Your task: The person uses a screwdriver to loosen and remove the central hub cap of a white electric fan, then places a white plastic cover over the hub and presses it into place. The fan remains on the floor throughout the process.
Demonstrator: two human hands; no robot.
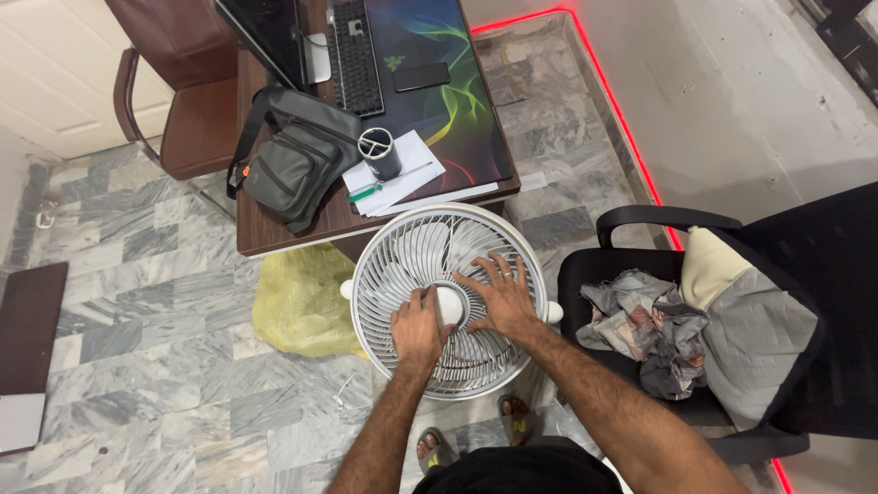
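Note:
A round white fan (pixel 412 247) with a wire grille faces up in front of me, its blades showing through the bars. My left hand (pixel 417 327) rests on the lower left of the grille, fingers curled at the white centre cap (pixel 450 305). My right hand (pixel 499 294) lies flat on the grille just right of the cap, fingers spread, a ring on one finger. Neither hand lifts anything; both press on the fan's front. My feet in sandals show below the fan.
A brown desk (pixel 274 229) behind the fan holds a grey bag (pixel 297 165), papers, a dark cup, a keyboard and a monitor. A yellow plastic bag (pixel 302 302) lies on the marble floor at left. A black office chair (pixel 695 302) with crumpled cloth stands at right.

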